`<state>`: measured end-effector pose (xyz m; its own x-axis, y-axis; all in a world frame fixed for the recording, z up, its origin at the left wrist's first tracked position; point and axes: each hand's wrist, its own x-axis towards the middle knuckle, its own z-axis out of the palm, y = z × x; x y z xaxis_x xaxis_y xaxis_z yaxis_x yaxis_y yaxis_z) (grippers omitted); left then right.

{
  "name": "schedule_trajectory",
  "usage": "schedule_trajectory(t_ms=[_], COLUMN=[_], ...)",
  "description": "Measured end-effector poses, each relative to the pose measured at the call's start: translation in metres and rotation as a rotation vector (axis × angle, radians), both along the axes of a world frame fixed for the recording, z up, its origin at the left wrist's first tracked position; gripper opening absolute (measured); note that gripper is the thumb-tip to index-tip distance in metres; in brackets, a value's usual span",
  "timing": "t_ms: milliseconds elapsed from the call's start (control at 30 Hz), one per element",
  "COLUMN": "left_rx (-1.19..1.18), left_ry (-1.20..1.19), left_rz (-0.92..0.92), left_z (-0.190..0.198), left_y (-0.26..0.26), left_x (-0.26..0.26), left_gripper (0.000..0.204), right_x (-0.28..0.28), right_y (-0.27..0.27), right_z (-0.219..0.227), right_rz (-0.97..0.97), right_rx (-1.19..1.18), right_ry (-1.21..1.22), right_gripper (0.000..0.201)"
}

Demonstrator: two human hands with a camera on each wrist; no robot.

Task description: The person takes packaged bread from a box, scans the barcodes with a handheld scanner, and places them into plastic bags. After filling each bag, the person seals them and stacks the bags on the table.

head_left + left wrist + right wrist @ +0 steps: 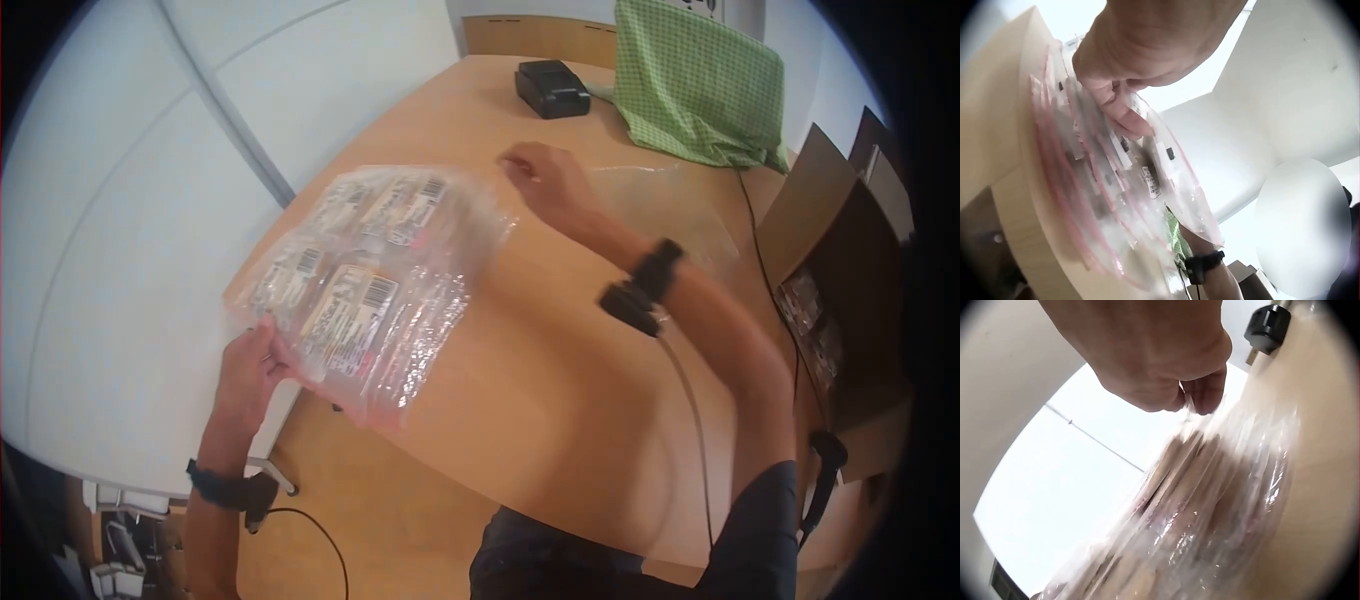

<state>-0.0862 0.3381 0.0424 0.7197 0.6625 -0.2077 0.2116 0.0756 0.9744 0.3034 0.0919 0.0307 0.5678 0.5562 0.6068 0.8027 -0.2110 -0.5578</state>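
Observation:
A stack of clear plastic bags (415, 265) with pink-edged seams and printed barcode labels slopes over the left part of the table. At its near left corner my left hand (250, 365) pinches the edge between thumb and fingers. The left wrist view shows several layered bags (1100, 181) fanned out below that hand (1160, 47). My right hand (555, 190) is by the stack's far right corner, fingers curled in. From the right wrist, its fingertips (1211, 394) pinch a bit of clear film at the top of the bags (1191, 500); brownish contents show through.
A black boxy device (552, 88) and something under a green checked cloth (700, 90) stand at the back. Thin clear plastic (665, 205) lies on the wooden table (540, 390). An open cardboard box (860, 300) at right holds labelled bags (812, 325). White panels (110, 250) border the left.

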Motion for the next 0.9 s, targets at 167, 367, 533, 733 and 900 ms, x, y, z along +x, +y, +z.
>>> schedule_trajectory(t_ms=[167, 367, 533, 733, 900], left_rx=[0.122, 0.450, 0.852, 1.081, 1.337], left_ry=[0.127, 0.024, -0.333, -0.177, -0.180], left_rz=[-0.090, 0.265, 0.327, -1.093, -1.241], left_z=[0.003, -0.005, 0.043, 0.003, -0.053], left_y=[0.007, 0.021, -0.114, -0.291, -0.348], left_x=[0.001, -0.037, 0.000, 0.096, 0.136], left_gripper=[0.035, 0.045, 0.059, 0.058, 0.066], right_x=[-0.033, -0.155, -0.231, -0.290, -0.323], right_y=[-0.194, -0.276, -0.277, -0.298, -0.365], right_z=[-0.022, -0.028, -0.043, 0.044, 0.098], right_rz=[-0.286, -0.336, -0.313, -0.028, 0.096], right_rx=[-0.644, -0.890, -0.885, -0.379, -0.259], right_ry=[-0.420, -0.166, -0.568, -0.747, -0.944], right_gripper=[0.042, 0.042, 0.033, 0.019, 0.029])
